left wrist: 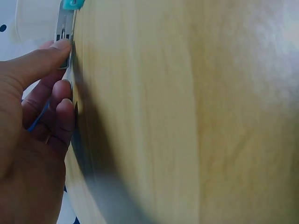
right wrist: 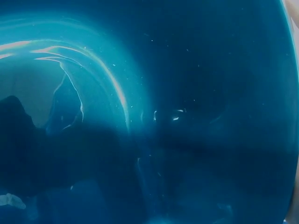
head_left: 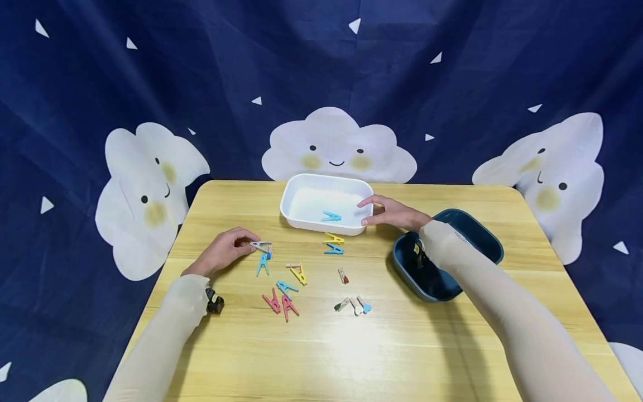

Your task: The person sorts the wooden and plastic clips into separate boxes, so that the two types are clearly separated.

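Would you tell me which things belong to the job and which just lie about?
Probably involved:
grey plastic clothespin in left hand;
white plastic tub by right hand;
red, yellow, blue plastic clothespins;
small wooden clothespins;
perhaps dark teal plastic tub.

Seemingly uninvolved:
navy cloud-print fabric backdrop.

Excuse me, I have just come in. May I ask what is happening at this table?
A person is handling clothespins at a wooden table. The left hand pinches a grey clothespin near other clothespins. The right hand is at the right end of a white basin, its fingers over the rim. One light blue clothespin lies inside that basin. Yellow, blue and pink clothespins and small wooden clips lie scattered on the table. A dark blue basin stands at the right.
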### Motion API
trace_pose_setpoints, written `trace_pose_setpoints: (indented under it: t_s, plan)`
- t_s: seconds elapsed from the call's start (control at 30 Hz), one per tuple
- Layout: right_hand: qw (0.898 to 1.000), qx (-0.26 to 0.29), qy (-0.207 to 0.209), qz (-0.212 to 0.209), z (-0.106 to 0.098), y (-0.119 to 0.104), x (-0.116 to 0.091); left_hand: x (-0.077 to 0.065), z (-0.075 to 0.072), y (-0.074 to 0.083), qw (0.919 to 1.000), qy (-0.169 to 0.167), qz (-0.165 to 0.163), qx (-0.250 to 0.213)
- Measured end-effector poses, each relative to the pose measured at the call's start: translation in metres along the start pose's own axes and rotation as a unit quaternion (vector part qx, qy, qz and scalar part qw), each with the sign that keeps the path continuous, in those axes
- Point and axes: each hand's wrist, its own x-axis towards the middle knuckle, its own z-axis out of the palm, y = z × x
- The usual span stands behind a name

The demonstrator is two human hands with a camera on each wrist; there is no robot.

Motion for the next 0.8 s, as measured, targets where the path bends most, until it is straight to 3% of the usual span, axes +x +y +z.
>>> trace_pose_setpoints:
  t_s: [0.3, 0.6, 0.8]
  plan:
    - [1.0, -0.003, -0.001, 0.001, 0.0, 0.001, 0.0, 0.006, -0.003, 0.012, 0.999, 0.026, 0.002, -0.035]
    - [1.0, 0.001, 0.003, 0.002, -0.001, 0.003, 0.002, 0.037, -0.015, 0.059, 0.9964, 0.049, 0.034, -0.06]
    - [1.0, 0.001, -0.003, -0.001, -0.001, 0.004, 0.003, 0.062, -0.012, 0.09, 0.9941, 0.049, 0.067, -0.069]
